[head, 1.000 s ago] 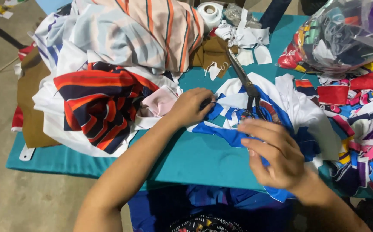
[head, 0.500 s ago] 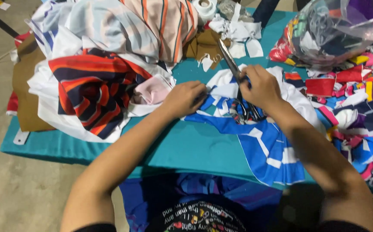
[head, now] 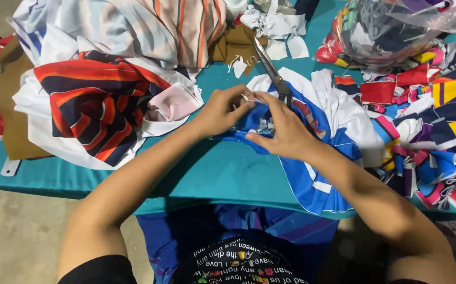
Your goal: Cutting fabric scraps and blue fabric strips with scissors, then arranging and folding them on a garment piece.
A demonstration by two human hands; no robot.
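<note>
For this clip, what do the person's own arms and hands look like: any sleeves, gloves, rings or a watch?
Both forearms are bare down to the wrists. The left hand and the right hand wear no gloves, and no ring, watch or bracelet shows on either. A short black sleeve covers the left upper arm at the bottom edge of the picture. The right upper arm's sleeve is barely in view.

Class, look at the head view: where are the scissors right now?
The scissors lie just above centre, on the blue-and-white cloth, blades pointing up-left towards the brown fabric, handles behind the right hand.
</note>
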